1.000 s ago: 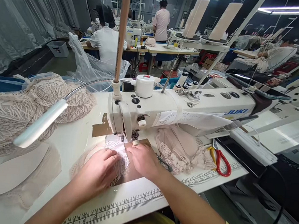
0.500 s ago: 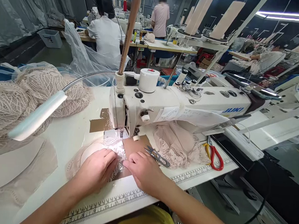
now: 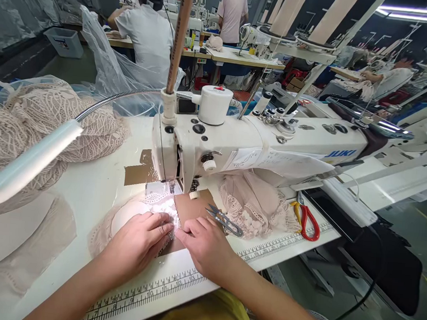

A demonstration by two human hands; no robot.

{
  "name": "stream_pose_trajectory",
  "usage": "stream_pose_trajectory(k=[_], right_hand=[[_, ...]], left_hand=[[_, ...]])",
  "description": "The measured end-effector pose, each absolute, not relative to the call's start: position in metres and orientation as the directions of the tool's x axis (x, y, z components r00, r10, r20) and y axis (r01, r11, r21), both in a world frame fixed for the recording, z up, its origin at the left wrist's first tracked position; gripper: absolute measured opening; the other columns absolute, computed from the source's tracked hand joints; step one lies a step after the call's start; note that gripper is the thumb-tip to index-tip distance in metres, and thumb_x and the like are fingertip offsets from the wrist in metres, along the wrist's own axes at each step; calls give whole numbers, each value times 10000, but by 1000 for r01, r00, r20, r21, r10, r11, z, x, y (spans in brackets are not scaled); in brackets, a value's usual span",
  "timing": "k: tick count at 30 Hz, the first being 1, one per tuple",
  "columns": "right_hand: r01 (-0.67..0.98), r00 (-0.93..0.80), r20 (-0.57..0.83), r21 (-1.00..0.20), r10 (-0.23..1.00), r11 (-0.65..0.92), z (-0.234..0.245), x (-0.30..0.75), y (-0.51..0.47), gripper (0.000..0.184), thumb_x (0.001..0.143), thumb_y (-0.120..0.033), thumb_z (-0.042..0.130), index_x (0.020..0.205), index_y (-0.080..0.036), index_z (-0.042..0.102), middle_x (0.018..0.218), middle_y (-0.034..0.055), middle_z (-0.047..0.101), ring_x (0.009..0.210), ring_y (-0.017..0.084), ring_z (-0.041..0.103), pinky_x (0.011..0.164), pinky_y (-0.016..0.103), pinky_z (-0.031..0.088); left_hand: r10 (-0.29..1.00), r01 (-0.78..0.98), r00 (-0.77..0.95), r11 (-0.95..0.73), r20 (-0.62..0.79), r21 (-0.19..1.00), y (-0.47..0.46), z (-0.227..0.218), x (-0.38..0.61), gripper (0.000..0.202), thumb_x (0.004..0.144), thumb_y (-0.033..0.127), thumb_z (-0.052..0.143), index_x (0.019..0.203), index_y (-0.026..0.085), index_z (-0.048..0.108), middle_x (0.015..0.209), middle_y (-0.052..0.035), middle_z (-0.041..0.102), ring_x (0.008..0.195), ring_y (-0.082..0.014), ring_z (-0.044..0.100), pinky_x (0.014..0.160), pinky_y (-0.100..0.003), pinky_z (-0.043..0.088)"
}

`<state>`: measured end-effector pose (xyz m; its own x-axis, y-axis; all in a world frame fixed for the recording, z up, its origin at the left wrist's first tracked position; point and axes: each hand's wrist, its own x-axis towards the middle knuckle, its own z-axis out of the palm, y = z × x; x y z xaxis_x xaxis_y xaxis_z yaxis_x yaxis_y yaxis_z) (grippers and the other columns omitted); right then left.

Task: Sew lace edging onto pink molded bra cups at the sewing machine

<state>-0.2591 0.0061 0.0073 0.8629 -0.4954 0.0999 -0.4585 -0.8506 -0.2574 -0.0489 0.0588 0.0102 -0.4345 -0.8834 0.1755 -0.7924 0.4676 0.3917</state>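
A beige lace bra cup piece (image 3: 162,203) lies below the needle area of the white sewing machine (image 3: 208,135). My left hand (image 3: 142,235) presses on the lace, thumb and forefinger closed at its right edge. Close beside it, my right hand (image 3: 207,247) has its fingers curled and pinched at the same lace edge. The fingertips of both hands nearly meet; exactly what lies between them is partly hidden. Thread snips (image 3: 226,220) rest just beyond my right knuckles, by a brown plate (image 3: 195,205).
Red-handled scissors (image 3: 308,222) and more lace pieces (image 3: 258,199) lie right of the machine. A lamp (image 3: 30,164) hangs over a lace heap (image 3: 86,141) at left. Flat cup pieces (image 3: 14,234) lie nearer. A printed ruler (image 3: 153,292) follows the front edge. Two people work beyond.
My view has shifted slightly. My left hand's fingers have slid a little to the right along the lace, closer to my right fingertips. My right hand stays almost in place.
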Motion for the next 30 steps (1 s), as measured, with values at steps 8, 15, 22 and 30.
stream_pose_trajectory(k=[8,15,22,30], right_hand=[[-438,853,159,-300,-497,-847,3,-261,6,303,710,-36,484,964,-176,569,852,34,514,745,172,376,676,297,266],[-367,830,252,-426,-498,-827,5,-264,-3,329,779,-5,411,1003,-162,593,833,45,523,732,170,405,679,274,318],[-480,845,96,-300,-526,-825,6,-254,-4,333,682,0,460,948,-152,590,806,46,479,716,184,369,633,291,296],[-488,847,89,-263,-525,-832,7,-253,-3,278,667,-8,493,888,-157,572,824,38,486,723,172,361,642,288,284]], left_hand=[[-859,-806,-467,512,210,299,59,4,-53,312,961,187,379,1158,168,619,1205,-128,610,845,-220,557,677,-361,465],[-843,-813,-490,534,221,233,59,4,-56,310,949,156,388,1151,136,621,1193,-142,611,795,-216,540,628,-355,463],[-867,-801,-460,498,191,334,61,7,-53,314,954,157,384,1182,169,598,1208,-112,599,855,-212,546,701,-364,484],[-889,-887,-415,443,196,132,45,1,-42,372,922,148,374,1220,65,580,1287,-173,570,944,-255,588,779,-358,519]])
